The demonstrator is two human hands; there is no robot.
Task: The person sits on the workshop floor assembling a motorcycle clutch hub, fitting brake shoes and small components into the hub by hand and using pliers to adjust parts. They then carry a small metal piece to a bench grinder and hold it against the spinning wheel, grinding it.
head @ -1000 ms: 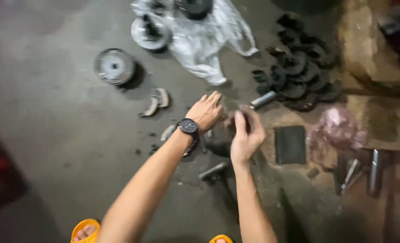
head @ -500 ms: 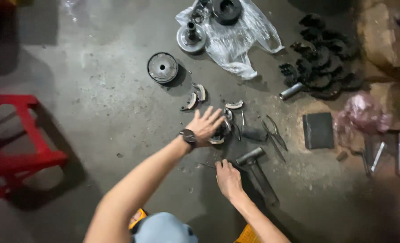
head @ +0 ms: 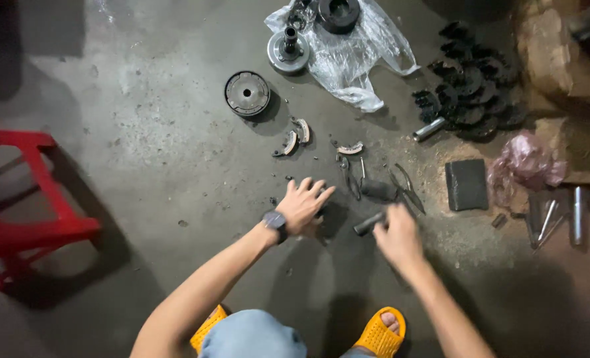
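My left hand (head: 305, 204), with a dark watch on its wrist, lies with fingers spread on a small dark metal part on the concrete floor; the part is mostly hidden under the palm. My right hand (head: 395, 237) is blurred and closed around the handle of a hammer (head: 369, 224), whose dark head sticks out to the left, just right of my left hand. Two pairs of pliers (head: 350, 175) (head: 406, 190) and a dark lump (head: 378, 190) lie just beyond both hands.
A round metal drum (head: 246, 93), curved brake shoes (head: 295, 135) and a plastic bag (head: 358, 56) with round parts lie farther out. At the right are a pile of black parts (head: 470, 99), a metal tube (head: 429, 129), a dark block (head: 466, 184) and a pink bag (head: 525, 162). A red stool (head: 33, 199) stands at the left.
My right hand has moved from the floor onto the hammer handle and closed on it. My left hand stays on the dark part with fingers spread.
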